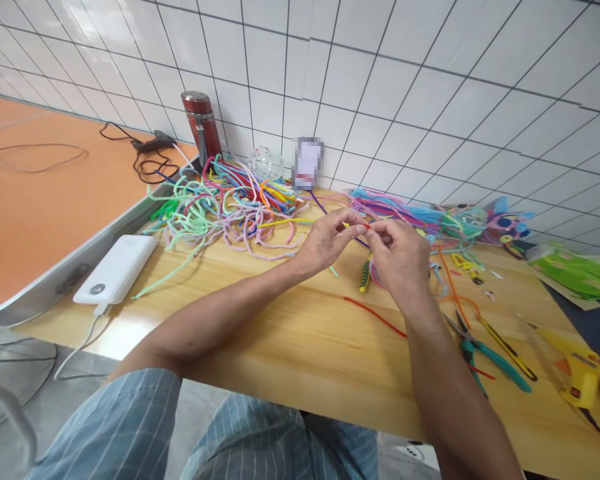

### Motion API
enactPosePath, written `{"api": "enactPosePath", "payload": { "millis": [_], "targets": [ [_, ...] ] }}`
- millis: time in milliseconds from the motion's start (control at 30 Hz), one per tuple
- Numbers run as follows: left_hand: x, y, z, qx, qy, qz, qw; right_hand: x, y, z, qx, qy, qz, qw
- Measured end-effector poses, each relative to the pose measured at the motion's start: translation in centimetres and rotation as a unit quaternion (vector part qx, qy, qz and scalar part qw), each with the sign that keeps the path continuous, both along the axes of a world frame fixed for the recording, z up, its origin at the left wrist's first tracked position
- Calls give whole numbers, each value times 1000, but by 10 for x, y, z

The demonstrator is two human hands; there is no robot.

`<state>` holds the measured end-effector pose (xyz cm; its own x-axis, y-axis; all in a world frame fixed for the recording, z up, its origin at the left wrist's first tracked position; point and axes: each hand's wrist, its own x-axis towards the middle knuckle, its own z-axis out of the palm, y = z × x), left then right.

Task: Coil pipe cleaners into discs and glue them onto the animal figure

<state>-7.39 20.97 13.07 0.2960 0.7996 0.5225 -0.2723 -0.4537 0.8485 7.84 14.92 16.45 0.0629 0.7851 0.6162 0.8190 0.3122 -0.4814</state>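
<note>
The left hand (330, 239) and right hand (403, 257) meet over the bench (300, 333), thumb and fingers of each clamped on a small red piece (367, 226), most of it hidden by the fingertips. Below them a thin, slightly curved red stem (375, 314) lies on the smooth, wood-grained top, passing under the right forearm.

Fuzzy, bendable stems (195, 210) in mint, lilac and other colours tangle at the left; straighter pink and blue ones (395, 210) lie along the white tiled wall (380, 87). The marks on the glossy white power bank (123, 267) are too small to read, and the screen of the phone (307, 163) propped against the wall is blurred.

A metallic red flask (203, 130) and a clear, rounded plastic piece (266, 163) stand behind the tangle. Beyond the right forearm are teal-handled pliers (503, 365), a yellow cutter (510, 350) and a yellow glue gun (585, 380).
</note>
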Motion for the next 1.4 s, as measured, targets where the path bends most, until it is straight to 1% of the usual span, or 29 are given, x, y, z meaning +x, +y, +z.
{"api": "enactPosePath", "payload": {
  "millis": [67,133,267,367,433,567,633,700,767,833,900,967,1000,1067,1167,1233,1300,1400],
  "targets": [
    [0,0,0,-3,-8,5,1000,-2,0,0,11,-5,3,1000],
    [1,-3,0,-26,-27,20,999,-6,0,-2,14,23,5,1000],
    [5,-12,-1,-92,-60,55,992,-17,0,-5,-37,137,25,990],
    [7,-15,-3,-127,-67,52,988,-18,1,-6,-58,176,26,982],
    [7,-12,-4,-116,-58,35,991,-13,1,-5,-56,156,15,986],
    [5,-2,-6,-31,-18,2,999,-1,1,-2,-25,44,0,999],
    [3,2,-7,-1,-11,-2,1000,1,1,-1,-8,8,5,1000],
    [3,4,-8,9,-18,8,1000,0,1,-2,-7,21,16,1000],
    [3,2,-9,-4,-36,23,999,-4,2,-4,-30,72,30,997],
    [5,-3,-10,-36,-57,31,997,-9,3,-6,-62,138,44,987],
    [7,-7,-11,-75,-77,26,994,-12,4,-8,-81,196,56,976],
    [8,-9,-12,-107,-85,14,990,-12,5,-9,-84,216,61,971],
    [8,-8,-12,-112,-80,6,991,-11,5,-8,-82,209,57,973],
    [6,-3,-11,-86,-49,-8,995,-6,4,-6,-73,161,41,983],
    [-1,8,-7,2,16,-19,1000,0,2,-1,-36,69,19,997],
    [-5,13,-4,45,38,-14,998,1,0,2,-23,40,18,999],
    [-6,13,-1,57,29,-3,998,-1,-1,3,-25,54,27,998],
    [-3,4,0,31,-28,5,999,-10,-2,0,-35,124,38,991]
  ]
}}
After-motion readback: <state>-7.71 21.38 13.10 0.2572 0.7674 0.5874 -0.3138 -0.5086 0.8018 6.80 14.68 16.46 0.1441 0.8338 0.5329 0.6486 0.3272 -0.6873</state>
